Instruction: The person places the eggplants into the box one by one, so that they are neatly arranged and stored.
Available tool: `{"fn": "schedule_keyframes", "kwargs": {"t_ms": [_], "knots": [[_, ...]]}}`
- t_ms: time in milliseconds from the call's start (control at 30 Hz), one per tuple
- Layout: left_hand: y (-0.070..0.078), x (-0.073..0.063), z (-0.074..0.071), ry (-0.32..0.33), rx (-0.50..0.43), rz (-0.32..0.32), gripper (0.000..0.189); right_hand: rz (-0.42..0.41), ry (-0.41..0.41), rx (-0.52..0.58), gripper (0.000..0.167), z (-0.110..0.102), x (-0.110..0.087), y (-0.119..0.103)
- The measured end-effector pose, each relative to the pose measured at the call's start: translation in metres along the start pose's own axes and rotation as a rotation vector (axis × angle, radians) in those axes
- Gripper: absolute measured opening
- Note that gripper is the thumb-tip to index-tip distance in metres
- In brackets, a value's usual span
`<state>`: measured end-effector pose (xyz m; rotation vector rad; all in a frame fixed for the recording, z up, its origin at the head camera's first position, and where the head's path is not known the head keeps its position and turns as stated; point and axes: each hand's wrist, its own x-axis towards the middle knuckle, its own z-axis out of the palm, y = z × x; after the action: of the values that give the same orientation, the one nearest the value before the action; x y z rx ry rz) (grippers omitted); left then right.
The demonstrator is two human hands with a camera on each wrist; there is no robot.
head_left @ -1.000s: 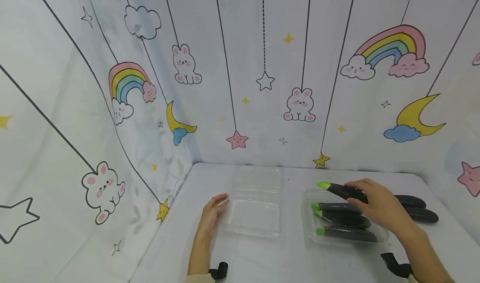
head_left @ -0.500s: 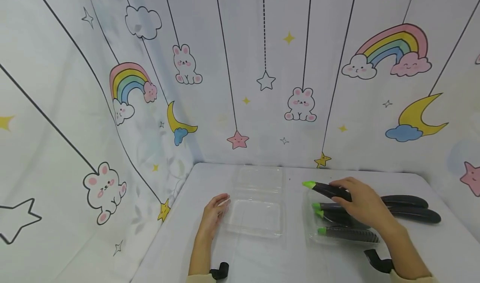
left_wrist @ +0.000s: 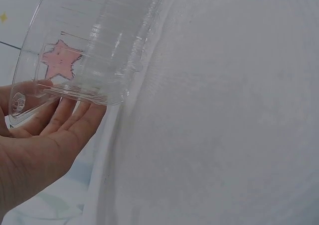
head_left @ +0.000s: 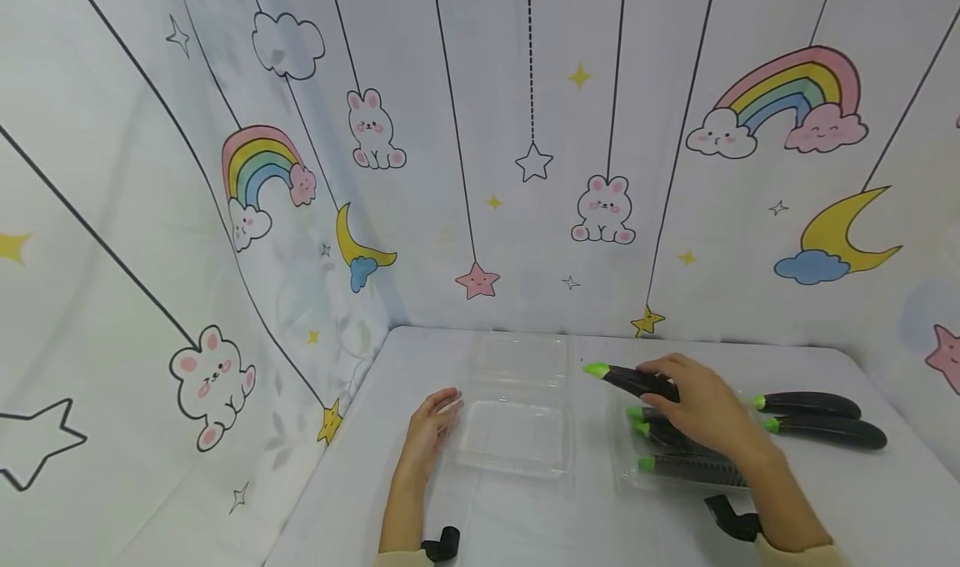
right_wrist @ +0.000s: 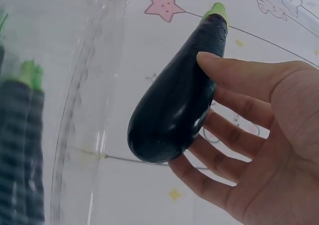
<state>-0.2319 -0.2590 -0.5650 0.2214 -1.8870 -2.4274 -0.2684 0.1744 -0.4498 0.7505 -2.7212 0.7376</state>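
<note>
A dark eggplant with a bright green stem end is held in my right hand, raised above the right container. The right wrist view shows the thumb on one side of this eggplant and the fingers on the other. Below, a clear plastic container holds more eggplants, partly hidden by the hand. My left hand is at the left side of a second clear container with its lid folded back. In the left wrist view, relaxed fingers touch this container's wall.
Two more eggplants, one behind and one in front, lie on the white table right of the right container. A patterned curtain stands along the table's back and left edges.
My right hand has moved left with the eggplant, away from the two on the table, whose green ends now show. The left hand stays at its container.
</note>
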Motion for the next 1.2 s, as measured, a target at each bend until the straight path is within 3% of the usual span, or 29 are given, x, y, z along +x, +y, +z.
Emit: {"fn": "schedule_keyframes", "kwargs": {"t_ms": [700,1200], "knots": [[-0.002,0.0,0.002,-0.003,0.004,0.005,0.047,-0.063,0.006,0.053,0.042,0.041,0.023,-0.026],[-0.002,-0.001,0.0,-0.029,0.002,0.009,0.048,-0.057,-0.021,0.04,0.041,0.065,0.043,-0.056]]}}
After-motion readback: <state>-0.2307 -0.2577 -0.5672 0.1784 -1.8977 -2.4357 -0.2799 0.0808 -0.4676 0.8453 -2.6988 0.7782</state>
